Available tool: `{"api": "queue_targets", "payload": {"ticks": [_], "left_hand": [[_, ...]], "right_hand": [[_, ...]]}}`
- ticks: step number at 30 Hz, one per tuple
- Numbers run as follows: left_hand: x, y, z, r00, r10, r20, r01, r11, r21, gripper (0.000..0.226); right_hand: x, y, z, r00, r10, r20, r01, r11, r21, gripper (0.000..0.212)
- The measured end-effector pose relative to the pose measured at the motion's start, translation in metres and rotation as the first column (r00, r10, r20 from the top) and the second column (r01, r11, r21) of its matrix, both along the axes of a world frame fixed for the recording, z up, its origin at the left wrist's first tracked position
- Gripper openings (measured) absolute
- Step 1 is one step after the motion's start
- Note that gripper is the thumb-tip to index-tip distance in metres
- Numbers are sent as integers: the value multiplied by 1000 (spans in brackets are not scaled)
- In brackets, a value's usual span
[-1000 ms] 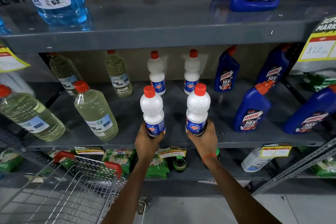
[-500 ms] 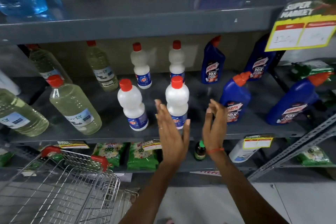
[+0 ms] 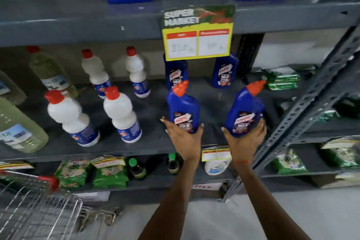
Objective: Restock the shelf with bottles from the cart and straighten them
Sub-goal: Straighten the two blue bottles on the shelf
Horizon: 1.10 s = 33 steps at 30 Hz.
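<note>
Two blue toilet-cleaner bottles with orange angled caps stand at the front of the grey middle shelf (image 3: 148,147). My left hand (image 3: 185,138) cups the base of the left blue bottle (image 3: 183,107). Around the base of the right blue bottle (image 3: 246,109) my right hand (image 3: 244,142) is wrapped. Two more blue bottles (image 3: 176,74) (image 3: 225,72) stand behind them. To the left, two white red-capped bottles (image 3: 70,117) (image 3: 121,113) stand in front and two more (image 3: 95,72) (image 3: 136,72) behind.
Pale yellow-green liquid bottles (image 3: 17,128) fill the shelf's left end. A yellow price card (image 3: 197,33) hangs from the upper shelf. The wire cart (image 3: 39,206) is at lower left. A slotted metal upright (image 3: 303,111) slants at right. Green packets (image 3: 109,171) lie on the lower shelf.
Both hands left the two white bottles, which stay on the shelf, and moved right onto the two front blue bottles. The view shifted right as well.
</note>
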<state>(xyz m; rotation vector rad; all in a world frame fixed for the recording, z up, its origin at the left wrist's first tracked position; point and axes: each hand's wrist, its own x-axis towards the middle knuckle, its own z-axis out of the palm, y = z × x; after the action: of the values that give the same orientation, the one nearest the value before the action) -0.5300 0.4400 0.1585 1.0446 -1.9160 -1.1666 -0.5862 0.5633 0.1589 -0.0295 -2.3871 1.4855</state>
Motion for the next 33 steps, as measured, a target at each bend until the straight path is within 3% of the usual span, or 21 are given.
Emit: {"api": "queue_targets", "payload": {"ticks": [5,12,33], "left_hand": [[-10,7,-3,991,130,-13,-129,990,52,126],[-5,11,-8,983,179,-32,-178,984,27,124],[10,18,-1,991,133,18,-134,990,39,130]], "right_hand": [[-22,5,-11,992,108,65,-106,994,-28,122],[-25,3,-15,997,76,27,-74,994,-80,118],[-20,5,-11,993,56,102,-53,998,-28,120]]}}
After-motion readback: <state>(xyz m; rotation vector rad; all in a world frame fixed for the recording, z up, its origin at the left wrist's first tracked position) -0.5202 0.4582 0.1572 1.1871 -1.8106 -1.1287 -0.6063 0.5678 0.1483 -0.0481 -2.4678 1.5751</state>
